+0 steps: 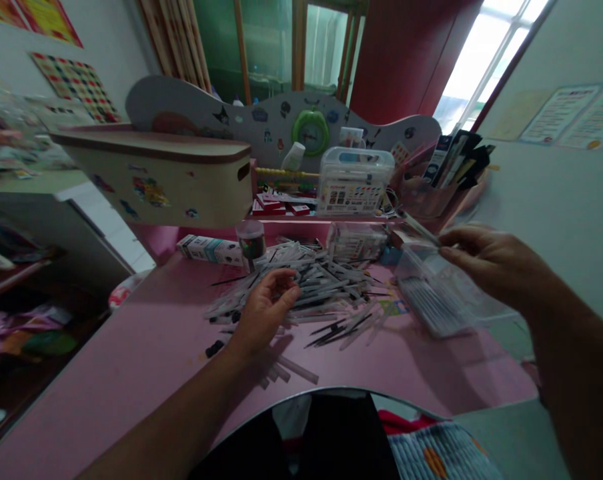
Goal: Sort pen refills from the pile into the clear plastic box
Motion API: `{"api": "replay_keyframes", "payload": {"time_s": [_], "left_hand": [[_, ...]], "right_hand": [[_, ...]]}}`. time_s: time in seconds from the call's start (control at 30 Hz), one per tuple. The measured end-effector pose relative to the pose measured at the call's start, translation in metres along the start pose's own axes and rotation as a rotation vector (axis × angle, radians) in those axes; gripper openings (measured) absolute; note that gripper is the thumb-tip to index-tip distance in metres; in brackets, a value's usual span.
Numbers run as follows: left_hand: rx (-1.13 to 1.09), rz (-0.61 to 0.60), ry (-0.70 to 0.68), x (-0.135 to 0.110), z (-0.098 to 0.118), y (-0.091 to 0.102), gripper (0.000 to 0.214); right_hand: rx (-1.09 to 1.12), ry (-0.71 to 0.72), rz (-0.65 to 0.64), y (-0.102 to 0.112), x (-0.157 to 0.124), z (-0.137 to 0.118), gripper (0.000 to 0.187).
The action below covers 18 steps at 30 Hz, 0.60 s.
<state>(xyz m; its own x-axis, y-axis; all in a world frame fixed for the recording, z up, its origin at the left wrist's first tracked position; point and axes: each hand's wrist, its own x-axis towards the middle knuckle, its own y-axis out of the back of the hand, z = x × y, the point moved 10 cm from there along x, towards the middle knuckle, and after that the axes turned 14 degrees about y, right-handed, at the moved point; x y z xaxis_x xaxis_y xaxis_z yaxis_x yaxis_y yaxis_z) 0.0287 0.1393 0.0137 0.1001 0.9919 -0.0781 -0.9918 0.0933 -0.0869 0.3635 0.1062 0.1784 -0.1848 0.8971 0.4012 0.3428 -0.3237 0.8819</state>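
Observation:
My right hand pinches a slim, pale pen between thumb and forefinger, raised above an open clear plastic box. Rows of similar pens lie lined up inside that box. Over the near side of a heap of loose pen parts, my left hand has its fingers loosely curled and the thumb apart, with no held thing visible. Dark-tipped thin refills lie in front of the heap. Pale tubes and black caps rest below my left hand.
A clear tub and a long carton stand behind the heap. Another clear case lies under the shelf, which bears a handled case, a pen holder and a cream bin. The pink desk has a curved front edge.

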Motion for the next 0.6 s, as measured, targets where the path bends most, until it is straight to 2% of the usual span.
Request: {"api": "replay_keyframes", "payload": {"time_s": [0.07,0.13,0.2,0.27,0.33,0.47,0.53,0.6], "left_hand": [[-0.019,0.01,-0.009,0.0,0.001,0.001,0.03],[-0.032,0.021,-0.021,0.0,0.004,0.003,0.027],[-0.041,0.038,-0.03,-0.001,0.007,0.005,0.025],[-0.049,0.062,-0.026,-0.001,0.009,0.007,0.023],[-0.056,0.079,-0.022,-0.002,0.011,0.009,0.023],[-0.054,0.09,-0.019,-0.002,0.013,0.01,0.021],[-0.047,0.092,-0.02,-0.003,0.014,0.01,0.02],[-0.04,0.092,-0.023,-0.003,0.015,0.01,0.02]], "right_hand": [[-0.141,-0.085,-0.088,0.008,0.004,0.037,0.014],[-0.211,-0.119,-0.246,-0.002,0.006,0.069,0.007],[-0.192,-0.192,-0.423,-0.023,0.001,0.1,0.011],[-0.119,-0.311,-0.596,-0.05,-0.014,0.126,0.025],[-0.06,-0.36,-0.705,-0.074,-0.027,0.139,0.034],[-0.005,-0.34,-0.813,-0.109,-0.04,0.146,0.039],[0.007,-0.328,-0.824,-0.118,-0.042,0.148,0.039],[0.016,-0.315,-0.776,-0.12,-0.041,0.15,0.039]]}}
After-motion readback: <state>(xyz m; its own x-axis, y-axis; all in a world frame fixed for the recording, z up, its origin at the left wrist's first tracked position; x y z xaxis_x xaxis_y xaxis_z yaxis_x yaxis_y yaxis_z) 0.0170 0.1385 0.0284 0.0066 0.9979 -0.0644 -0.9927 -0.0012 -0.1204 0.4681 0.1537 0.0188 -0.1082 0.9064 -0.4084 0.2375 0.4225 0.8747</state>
